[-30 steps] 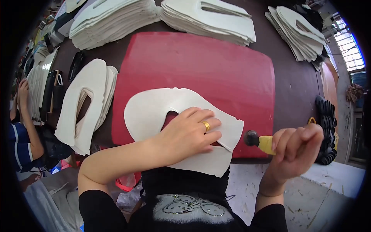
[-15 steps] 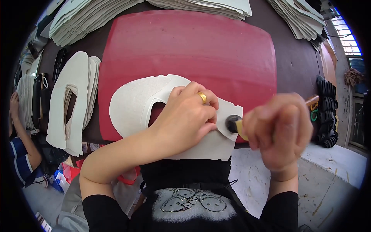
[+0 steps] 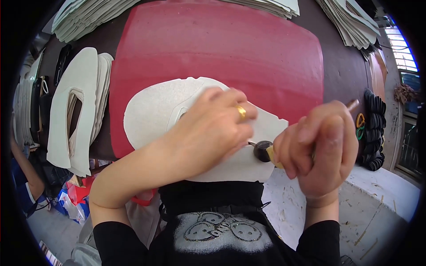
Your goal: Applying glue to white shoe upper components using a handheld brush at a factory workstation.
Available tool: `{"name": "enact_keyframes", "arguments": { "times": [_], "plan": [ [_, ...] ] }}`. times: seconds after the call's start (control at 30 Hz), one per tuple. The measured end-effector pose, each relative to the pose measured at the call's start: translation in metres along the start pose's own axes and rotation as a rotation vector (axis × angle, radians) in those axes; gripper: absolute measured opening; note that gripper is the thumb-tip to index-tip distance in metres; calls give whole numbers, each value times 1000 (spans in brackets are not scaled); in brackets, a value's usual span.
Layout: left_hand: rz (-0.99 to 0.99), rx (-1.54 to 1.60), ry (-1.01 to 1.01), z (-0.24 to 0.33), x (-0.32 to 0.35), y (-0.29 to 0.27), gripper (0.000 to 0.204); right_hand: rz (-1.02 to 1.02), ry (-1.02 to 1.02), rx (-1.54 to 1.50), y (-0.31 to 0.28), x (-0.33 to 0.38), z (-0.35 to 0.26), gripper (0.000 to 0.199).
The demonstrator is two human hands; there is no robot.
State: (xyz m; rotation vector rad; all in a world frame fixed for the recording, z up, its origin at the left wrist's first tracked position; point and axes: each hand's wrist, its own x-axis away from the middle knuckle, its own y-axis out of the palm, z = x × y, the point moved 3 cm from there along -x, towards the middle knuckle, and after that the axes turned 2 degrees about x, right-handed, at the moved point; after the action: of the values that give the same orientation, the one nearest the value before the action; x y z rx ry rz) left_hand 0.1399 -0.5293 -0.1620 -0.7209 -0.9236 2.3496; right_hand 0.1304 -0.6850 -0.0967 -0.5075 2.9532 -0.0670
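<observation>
One view only, from the head, looking down. Much of the white cut-out sheet (image 3: 155, 111) is hidden under the left hand (image 3: 213, 128), which lies flat and spread on it, pressing it down onto the red mat (image 3: 222, 48); a gold ring (image 3: 241, 111) shows on one finger. The right hand (image 3: 321, 146) is closed in a fist around a tool (image 3: 262, 150), so only its dark round head and a bit of yellow handle show, with a thin brown end poking out above the fist. The tool's tip meets the sheet just beside the left hand's fingertips, though the exact contact is hard to make out. Stacks of white sheets (image 3: 75, 111) lie left of the mat on the dark surface (image 3: 346, 71), others cut off at the top edge. Black rings (image 3: 375, 128) sit at far right.
</observation>
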Motion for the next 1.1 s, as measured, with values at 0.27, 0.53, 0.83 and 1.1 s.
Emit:
{"name": "enact_keyframes", "arguments": {
  "times": [0.27, 0.53, 0.83, 1.1],
  "plan": [
    [57, -41, -19, 0, 4, -1, 7, -16, -58, 29, 0, -2, 15, 25],
    [122, -112, 16, 0, 5, -6, 5, -6, -115, 11, 6, -4, 13, 22],
    [77, -115, -51, -16, 21, -21, 8, 28, -148, 19, 22, -15, 19, 22],
    [189, -203, -115, -19, 25, -28, 9, -50, -147, 6, 23, -36, 18, 26]
  ]
}}
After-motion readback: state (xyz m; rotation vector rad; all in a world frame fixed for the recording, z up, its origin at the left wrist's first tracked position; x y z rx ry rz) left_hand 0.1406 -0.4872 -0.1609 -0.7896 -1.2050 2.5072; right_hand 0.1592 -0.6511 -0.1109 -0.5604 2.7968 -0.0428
